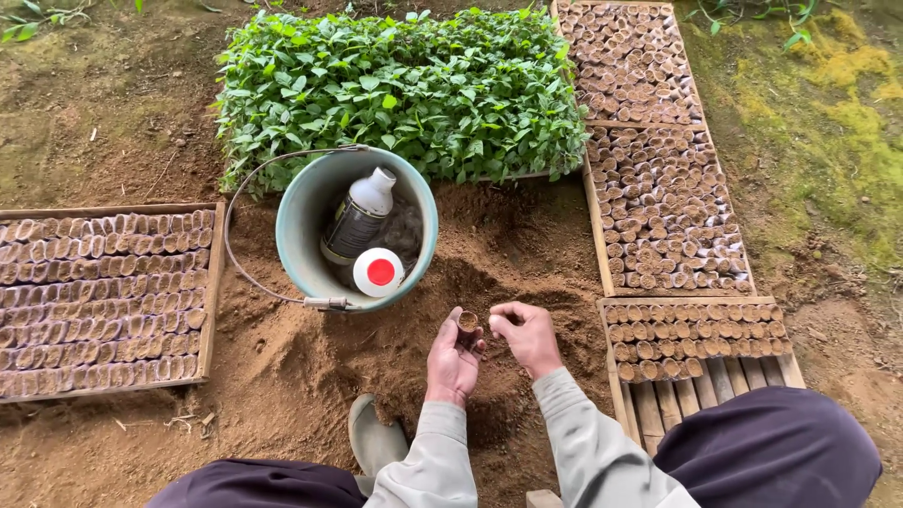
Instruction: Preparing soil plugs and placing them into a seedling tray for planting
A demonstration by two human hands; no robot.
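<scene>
My left hand (452, 356) holds a small soil-filled seedling tube (467, 323) upright between thumb and fingers. My right hand (527, 334) is just to its right, fingers pinched together close to the tube's top; whether it holds anything I cannot tell. Both hands hover over a heap of loose brown soil (489, 273). Straight ahead stands a light green bucket (310, 221) holding a dark bottle (357, 218) with a white cap and a white lid with a red centre (379, 272).
A wooden tray (214, 282) of filled tubes lies at left. Three more wooden trays (602, 254) with tubes run along the right; the nearest (658, 400) is partly filled. A bed of green seedlings (404, 85) is behind the bucket. My boot (372, 437) rests on the soil.
</scene>
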